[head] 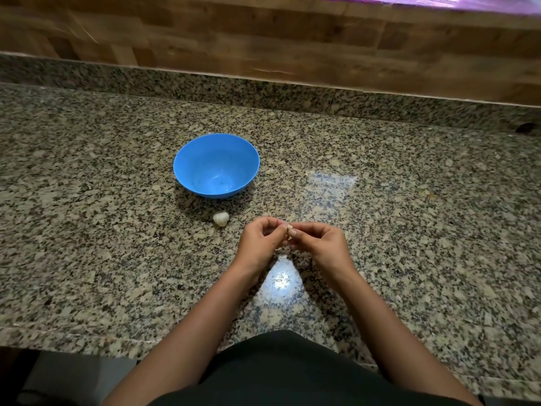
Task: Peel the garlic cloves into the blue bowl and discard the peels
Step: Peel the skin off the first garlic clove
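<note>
Counter point(409, 230): speckled granite, wide and mostly bare; its near edge runs across the bottom of the view just in front of the person's dark top, its far edge meets a low granite upstand below a wood-look wall point(263, 39).
Open room: broad bare stone to the right of the hands and to the left of the bowl; a smaller strip between the hands and the near edge.
Bowl point(187, 159): blue, upright, mouth up, nothing visible inside; well in from every counter edge, beyond and left of the hands.
Garlic point(220, 218): a white piece lying on the counter just in front of the bowl, apart from it, near the left hand but not touched; rounded, no clear long axis.
Clove point(289, 228): small pale piece pinched between both hands above the counter; too small to tell which way it points.
Left hand point(259, 244): fingers curled, tips closed on the clove.
Right hand point(317, 244): fingers curled, thumb and fingertips closed on the same clove; the two hands touch at the tips.
</note>
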`<state>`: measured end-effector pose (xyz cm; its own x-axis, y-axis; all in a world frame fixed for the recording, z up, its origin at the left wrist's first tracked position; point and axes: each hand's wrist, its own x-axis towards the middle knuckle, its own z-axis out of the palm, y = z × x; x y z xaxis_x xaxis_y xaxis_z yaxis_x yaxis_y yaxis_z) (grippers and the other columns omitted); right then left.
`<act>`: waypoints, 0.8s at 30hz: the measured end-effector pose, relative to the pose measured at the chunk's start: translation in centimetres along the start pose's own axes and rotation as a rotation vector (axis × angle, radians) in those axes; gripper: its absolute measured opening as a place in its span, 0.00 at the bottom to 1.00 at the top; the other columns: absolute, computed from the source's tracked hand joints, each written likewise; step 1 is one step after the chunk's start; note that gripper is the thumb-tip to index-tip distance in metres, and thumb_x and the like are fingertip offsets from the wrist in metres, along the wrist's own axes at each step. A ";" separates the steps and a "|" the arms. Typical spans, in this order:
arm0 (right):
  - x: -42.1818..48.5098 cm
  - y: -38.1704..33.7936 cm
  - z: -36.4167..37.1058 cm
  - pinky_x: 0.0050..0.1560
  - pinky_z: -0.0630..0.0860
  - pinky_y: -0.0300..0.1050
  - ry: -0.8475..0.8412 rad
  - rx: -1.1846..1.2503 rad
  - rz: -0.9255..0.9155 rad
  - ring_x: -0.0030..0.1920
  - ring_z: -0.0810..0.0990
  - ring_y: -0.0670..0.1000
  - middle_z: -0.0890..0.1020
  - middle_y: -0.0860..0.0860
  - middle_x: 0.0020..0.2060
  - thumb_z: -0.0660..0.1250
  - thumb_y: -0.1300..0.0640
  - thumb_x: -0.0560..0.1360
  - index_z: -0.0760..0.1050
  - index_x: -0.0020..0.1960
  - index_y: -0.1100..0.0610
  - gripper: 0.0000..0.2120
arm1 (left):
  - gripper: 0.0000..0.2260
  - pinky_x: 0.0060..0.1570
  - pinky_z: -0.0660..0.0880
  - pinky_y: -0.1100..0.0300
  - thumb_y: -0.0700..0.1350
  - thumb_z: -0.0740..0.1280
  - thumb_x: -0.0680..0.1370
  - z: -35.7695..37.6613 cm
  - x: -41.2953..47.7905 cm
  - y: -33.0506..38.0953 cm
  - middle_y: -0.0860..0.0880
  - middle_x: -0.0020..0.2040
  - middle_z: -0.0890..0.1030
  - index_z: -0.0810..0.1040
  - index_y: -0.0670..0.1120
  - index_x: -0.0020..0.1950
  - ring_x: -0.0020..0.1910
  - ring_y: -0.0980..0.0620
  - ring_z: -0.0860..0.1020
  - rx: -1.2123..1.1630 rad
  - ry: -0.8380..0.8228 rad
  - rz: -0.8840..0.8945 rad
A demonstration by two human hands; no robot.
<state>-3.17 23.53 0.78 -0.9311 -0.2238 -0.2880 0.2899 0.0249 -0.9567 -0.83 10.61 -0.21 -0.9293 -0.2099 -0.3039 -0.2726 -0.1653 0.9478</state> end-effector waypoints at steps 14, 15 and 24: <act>-0.4 -0.4 0.7 0.41 0.79 0.37 0.059 -0.229 -0.133 0.38 0.82 0.46 0.83 0.52 0.38 0.70 0.62 0.72 0.80 0.45 0.57 0.03 | 0.04 0.47 0.79 0.59 0.37 0.64 0.78 0.1 0.0 0.1 0.42 0.44 0.80 0.76 0.36 0.49 0.43 0.49 0.80 -0.120 0.005 -0.040; -0.4 -0.3 0.8 0.42 0.79 0.38 0.063 -0.235 -0.140 0.39 0.82 0.46 0.83 0.51 0.39 0.70 0.63 0.72 0.80 0.45 0.56 0.04 | 0.04 0.44 0.80 0.62 0.37 0.63 0.79 0.3 0.0 0.2 0.43 0.44 0.80 0.76 0.38 0.48 0.42 0.51 0.80 -0.092 0.014 -0.045; -0.6 0.4 1.2 0.46 0.77 0.34 0.102 -0.276 -0.250 0.46 0.81 0.44 0.82 0.49 0.44 0.69 0.64 0.72 0.80 0.47 0.54 0.07 | 0.09 0.35 0.71 0.65 0.41 0.54 0.82 1.5 0.1 0.6 0.47 0.42 0.75 0.72 0.42 0.47 0.37 0.55 0.72 -0.063 0.015 -0.135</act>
<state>-2.21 22.49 0.66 -0.9868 -0.1585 -0.0340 -0.0061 0.2461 -0.9692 -1.48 11.94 0.42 -0.8815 -0.1957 -0.4296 -0.3779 -0.2529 0.8906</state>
